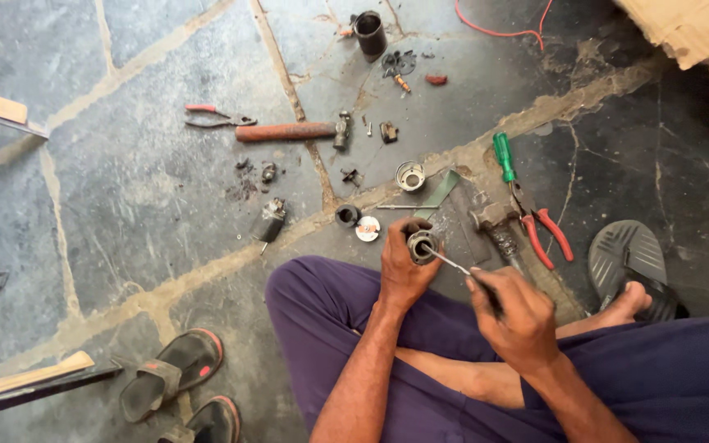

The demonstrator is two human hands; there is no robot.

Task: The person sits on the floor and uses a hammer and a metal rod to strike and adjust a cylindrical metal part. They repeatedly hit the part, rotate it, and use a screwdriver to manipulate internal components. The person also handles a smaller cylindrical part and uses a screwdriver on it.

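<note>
Left hand (404, 267) grips a small round metal housing (422, 246) above the knee; right hand (514, 316) is closed on a thin screwdriver (450, 263), tip inside it. Hammer (498, 230) and red-handled pliers (542, 230) crowd the right; green screwdriver (503, 157) lies beyond.

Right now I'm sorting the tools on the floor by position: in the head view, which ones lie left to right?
Red-handled pliers → wooden-handled hammer → black cylinder → metal ring → green-handled screwdriver → red-handled cutters → grey sandal.
</note>
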